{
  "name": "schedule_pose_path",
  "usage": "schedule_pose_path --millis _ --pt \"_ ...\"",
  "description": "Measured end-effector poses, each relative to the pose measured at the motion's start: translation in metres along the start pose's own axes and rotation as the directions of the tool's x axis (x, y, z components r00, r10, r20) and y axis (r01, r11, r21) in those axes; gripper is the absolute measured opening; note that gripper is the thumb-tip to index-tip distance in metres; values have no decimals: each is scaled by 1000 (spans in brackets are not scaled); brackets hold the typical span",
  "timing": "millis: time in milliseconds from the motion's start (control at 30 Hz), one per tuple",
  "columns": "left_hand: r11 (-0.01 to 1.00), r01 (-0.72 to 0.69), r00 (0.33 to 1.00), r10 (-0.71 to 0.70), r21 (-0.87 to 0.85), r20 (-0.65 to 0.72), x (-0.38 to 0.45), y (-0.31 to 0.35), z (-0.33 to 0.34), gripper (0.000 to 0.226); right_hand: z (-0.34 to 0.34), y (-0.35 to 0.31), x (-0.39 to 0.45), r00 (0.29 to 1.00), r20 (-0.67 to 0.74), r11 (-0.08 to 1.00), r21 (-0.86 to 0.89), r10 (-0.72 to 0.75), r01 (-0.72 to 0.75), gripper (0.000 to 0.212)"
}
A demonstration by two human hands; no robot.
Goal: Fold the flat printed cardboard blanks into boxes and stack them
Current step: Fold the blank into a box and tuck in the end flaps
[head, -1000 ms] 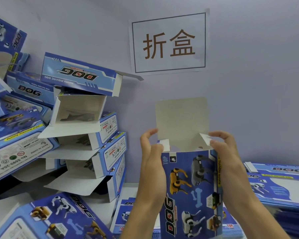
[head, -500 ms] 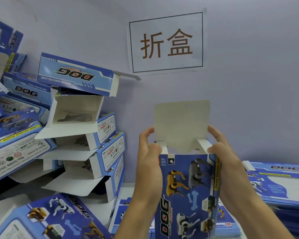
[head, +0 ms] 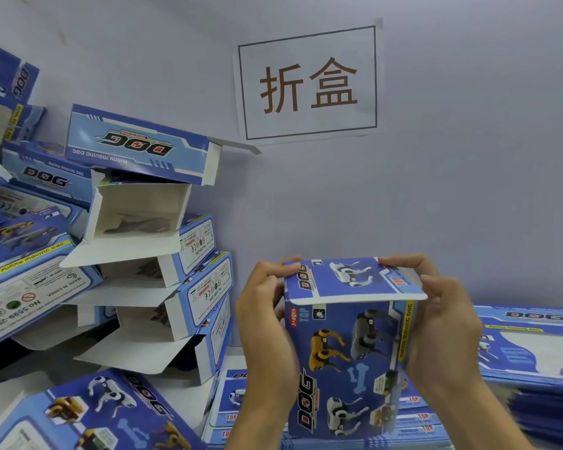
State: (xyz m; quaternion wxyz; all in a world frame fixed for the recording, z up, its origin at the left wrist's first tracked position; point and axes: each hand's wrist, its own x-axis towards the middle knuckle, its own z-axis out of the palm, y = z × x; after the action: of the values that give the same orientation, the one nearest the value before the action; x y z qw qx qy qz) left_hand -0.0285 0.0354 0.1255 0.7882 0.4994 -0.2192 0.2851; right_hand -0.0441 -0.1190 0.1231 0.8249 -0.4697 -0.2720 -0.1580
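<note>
Grip: left hand (head: pixel 267 323), right hand (head: pixel 442 323) hold one box (head: pixel 345 362)

Box (head: pixel 348 352) is standing upright centre-front, left hand (head: pixel 267 323) gripping its left side, right hand (head: pixel 442 329) its right side. Top flap (head: pixel 351 280) is lying folded over the box's top, fingertips of both hands touching it. Stack of folded boxes (head: pixel 150 254) is leaning at left, against the wall (head: pixel 468 190). Flat blanks (head: pixel 530 345) are piling at right; more blanks (head: pixel 241 407) lying under and behind the box. Paper sign (head: pixel 307 82) is hanging on the wall above.
</note>
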Motion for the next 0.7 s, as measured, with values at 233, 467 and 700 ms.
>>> schedule_pose_path --millis 233,467,700 --pt "992 -88 996 90 91 -9 2 7 4 33 -1 -11 13 987 157 970 -241 27 11 74" --pt "997 81 997 -81 -4 16 5 10 -1 25 -10 -14 6 972 199 950 -306 123 -57 81" --pt "974 224 909 -197 -33 368 7 15 -4 43 -15 -18 11 952 -216 880 -465 -216 94 76"
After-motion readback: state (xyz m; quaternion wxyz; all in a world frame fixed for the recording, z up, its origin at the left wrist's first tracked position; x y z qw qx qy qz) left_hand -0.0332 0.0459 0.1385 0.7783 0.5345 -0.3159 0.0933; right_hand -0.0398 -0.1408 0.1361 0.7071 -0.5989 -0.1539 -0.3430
